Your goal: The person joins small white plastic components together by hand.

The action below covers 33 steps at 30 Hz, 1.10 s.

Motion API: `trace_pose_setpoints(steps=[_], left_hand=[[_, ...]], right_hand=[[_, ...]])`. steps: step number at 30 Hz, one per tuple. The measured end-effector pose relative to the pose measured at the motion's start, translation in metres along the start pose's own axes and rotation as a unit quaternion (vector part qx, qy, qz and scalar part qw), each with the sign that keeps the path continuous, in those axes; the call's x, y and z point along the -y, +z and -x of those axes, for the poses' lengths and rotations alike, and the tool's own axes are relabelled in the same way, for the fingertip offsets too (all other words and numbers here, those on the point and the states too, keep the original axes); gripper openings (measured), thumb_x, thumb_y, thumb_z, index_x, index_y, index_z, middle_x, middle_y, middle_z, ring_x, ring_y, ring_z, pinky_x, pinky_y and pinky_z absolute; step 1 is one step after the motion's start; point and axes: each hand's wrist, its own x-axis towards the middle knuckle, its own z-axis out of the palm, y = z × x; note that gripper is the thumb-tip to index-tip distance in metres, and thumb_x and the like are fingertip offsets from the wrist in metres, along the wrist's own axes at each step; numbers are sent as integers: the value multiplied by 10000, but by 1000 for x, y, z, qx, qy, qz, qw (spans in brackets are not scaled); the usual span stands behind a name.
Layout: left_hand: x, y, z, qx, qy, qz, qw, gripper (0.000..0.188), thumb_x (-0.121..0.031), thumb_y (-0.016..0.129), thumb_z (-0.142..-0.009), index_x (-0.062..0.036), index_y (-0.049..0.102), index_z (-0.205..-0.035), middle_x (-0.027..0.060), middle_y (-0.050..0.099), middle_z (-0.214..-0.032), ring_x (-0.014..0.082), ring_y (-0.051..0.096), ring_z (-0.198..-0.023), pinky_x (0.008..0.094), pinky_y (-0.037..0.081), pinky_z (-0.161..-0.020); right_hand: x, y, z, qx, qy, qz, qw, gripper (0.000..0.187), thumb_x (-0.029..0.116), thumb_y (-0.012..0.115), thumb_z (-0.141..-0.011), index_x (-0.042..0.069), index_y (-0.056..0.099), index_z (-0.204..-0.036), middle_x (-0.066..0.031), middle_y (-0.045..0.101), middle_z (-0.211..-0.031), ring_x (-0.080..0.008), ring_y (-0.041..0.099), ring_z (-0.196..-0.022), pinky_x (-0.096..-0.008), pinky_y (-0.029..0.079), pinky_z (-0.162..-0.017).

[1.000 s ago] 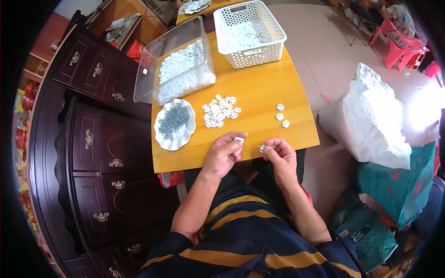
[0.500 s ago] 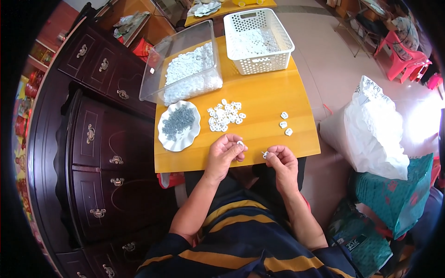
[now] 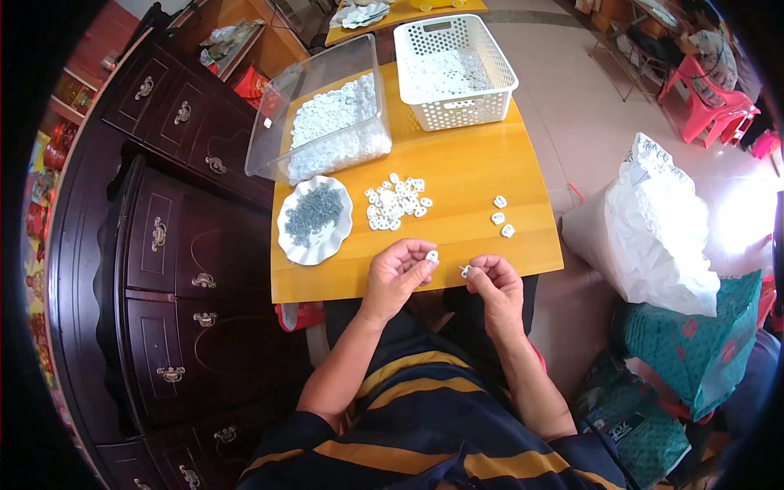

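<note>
Between the thumb and fingers of my left hand (image 3: 402, 271) is a small white plastic piece (image 3: 432, 256). My right hand (image 3: 497, 291) pinches another tiny part (image 3: 465, 271), pale with a thin bit sticking out; its exact kind is too small to tell. The hands are apart, over the table's near edge. Beyond them lies a loose pile of white plastic pieces (image 3: 396, 202) with holes. To its left a scalloped white dish (image 3: 287, 242) holds many small grey parts (image 3: 314, 214). On the right, three white pieces (image 3: 498, 218) lie in a short row.
A clear bin (image 3: 263, 145) full of white pieces and a white perforated basket (image 3: 464, 113) stand at the back of the yellow table (image 3: 457, 167). Dark drawers (image 3: 175, 245) rise at left. A white sack (image 3: 645, 237) and teal bags (image 3: 694, 351) stand right; a person sits far right.
The white piece in my left hand now shows more fully, raised between thumb and finger. My right hand has barely moved, still pinching its small part.
</note>
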Motion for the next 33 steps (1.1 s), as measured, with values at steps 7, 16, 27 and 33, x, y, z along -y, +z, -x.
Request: trace_pose_setpoints(steps=[7,16,27,33], left_hand=[[11,4,0,22,22,-36,999,219,-21,687,-939,16,645,-1150,6,669,-955,40,626,-819,203,529,-742],[9,6,0,34,65,-71,995,244,-4,690,-931,34,649,-1169,7,677,-960,43,615,-802,193,519,-744],[8,16,2,19,84,-63,994,252,48,657,-912,30,666,-1163,6,674,-932,28,620,-773,178,511,-698],[10,15,2,41,66,-98,992,265,45,655,-922,45,643,-1187,21,670,-958,41,616,-782,193,527,-729]], right_hand=[[-2,-4,2,0,10,7,1000,58,37,665,-933,44,663,-991,3,682,-929,-82,629,-862,-228,502,-823],[-8,-4,-3,-9,6,30,1000,104,42,675,-932,32,662,-1034,2,658,-899,-70,596,-772,-214,495,-738],[-6,-3,0,-2,7,17,1000,109,44,670,-937,38,665,-1045,7,662,-921,-63,600,-798,-212,501,-742],[-11,-8,-1,5,11,21,1000,101,49,670,-933,22,654,-1030,-10,675,-941,-89,631,-871,-242,514,-803]])
